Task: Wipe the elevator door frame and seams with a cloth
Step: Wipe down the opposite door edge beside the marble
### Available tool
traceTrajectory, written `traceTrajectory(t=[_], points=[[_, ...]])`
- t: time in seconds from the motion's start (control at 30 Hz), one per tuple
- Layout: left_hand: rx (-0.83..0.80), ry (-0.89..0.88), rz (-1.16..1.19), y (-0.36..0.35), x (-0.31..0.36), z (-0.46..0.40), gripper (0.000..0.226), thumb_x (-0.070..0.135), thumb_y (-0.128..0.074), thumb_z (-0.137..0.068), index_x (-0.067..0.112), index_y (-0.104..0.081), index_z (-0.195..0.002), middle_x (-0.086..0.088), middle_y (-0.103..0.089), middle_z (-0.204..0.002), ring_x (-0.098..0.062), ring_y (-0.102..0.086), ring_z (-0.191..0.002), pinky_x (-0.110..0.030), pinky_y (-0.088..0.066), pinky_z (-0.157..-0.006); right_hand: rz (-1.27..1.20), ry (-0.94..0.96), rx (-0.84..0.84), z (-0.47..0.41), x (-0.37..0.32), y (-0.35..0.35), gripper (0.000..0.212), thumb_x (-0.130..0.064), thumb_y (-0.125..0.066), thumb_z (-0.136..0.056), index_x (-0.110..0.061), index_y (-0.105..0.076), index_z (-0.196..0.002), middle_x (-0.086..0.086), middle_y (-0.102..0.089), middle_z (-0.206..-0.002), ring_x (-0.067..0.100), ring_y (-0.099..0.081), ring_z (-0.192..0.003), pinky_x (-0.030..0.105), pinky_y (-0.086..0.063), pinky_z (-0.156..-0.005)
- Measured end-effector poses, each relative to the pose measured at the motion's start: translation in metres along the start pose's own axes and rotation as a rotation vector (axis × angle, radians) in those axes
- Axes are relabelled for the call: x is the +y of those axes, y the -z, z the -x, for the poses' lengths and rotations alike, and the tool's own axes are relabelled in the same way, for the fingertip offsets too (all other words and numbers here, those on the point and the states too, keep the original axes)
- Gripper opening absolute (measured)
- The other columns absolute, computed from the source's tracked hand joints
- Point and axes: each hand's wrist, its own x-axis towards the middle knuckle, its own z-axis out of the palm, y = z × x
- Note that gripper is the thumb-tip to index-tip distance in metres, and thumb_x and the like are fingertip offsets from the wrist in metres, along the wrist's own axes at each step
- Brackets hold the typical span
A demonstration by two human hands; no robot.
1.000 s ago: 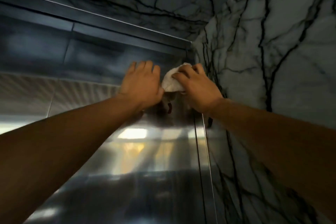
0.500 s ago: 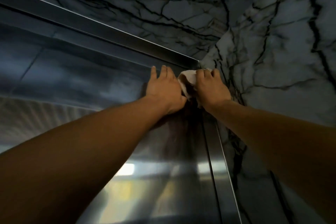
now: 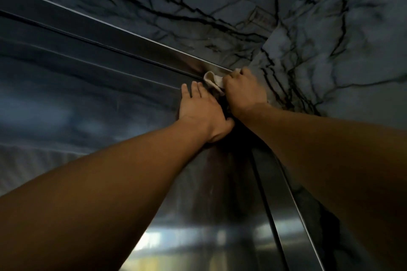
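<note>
My right hand (image 3: 244, 92) is closed on a white cloth (image 3: 212, 80) and presses it into the upper right corner of the steel elevator door frame (image 3: 136, 44). Only a bunched fold of the cloth shows left of the knuckles. My left hand (image 3: 202, 110) lies flat, fingers together, on the steel door panel (image 3: 198, 182) just below and left of the cloth, its thumb against my right wrist. The vertical frame strip and seam (image 3: 284, 202) run down under my right forearm.
Grey marble with black veins covers the wall above the frame (image 3: 198, 2) and the side wall at the right (image 3: 352, 50). The door panel reflects bright light low down (image 3: 198, 242).
Both hands have climbed the door, from below the top frame into its right corner. The view has tilted upward with them. The cloth stays in my right hand.
</note>
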Motion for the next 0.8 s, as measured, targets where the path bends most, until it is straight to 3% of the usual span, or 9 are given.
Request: traceTrajectory(t=[0.13,0.43,0.8], points=[[0.009,0.0,0.023,-0.002,-0.001,-0.001,0.105,0.073,-0.025,-0.085,-0.003,-0.01,-0.155,-0.028,-0.009,-0.164,-0.04,-0.003,-0.153,-0.059,0.001,-0.122,0.042,0.039,0.004,-0.009,-0.001,-0.003,0.028,-0.014,-0.061,-0.086,-0.008,-0.06,-0.113,0.014,-0.056,-0.116,0.032,-0.044,-0.116,0.038,-0.045,-0.085],[0.025,0.016,0.04,0.0,0.0,0.003,0.102,0.073,-0.025,-0.088,-0.002,-0.011,-0.156,-0.026,-0.009,-0.164,-0.038,-0.003,-0.154,-0.058,0.002,-0.122,0.136,0.036,0.008,-0.009,-0.001,-0.007,0.031,-0.023,-0.055,-0.086,-0.013,-0.058,-0.115,0.011,-0.055,-0.121,0.033,-0.041,-0.117,0.042,-0.036,-0.089],[0.001,0.009,0.074,0.006,0.003,0.015,0.106,0.078,-0.027,-0.088,0.0,-0.008,-0.157,-0.027,-0.006,-0.164,-0.04,-0.001,-0.153,-0.057,0.002,-0.123,0.05,0.027,-0.194,-0.012,0.001,0.009,0.036,-0.022,-0.064,-0.082,-0.011,-0.06,-0.115,0.011,-0.057,-0.121,0.034,-0.039,-0.121,0.044,-0.036,-0.094]])
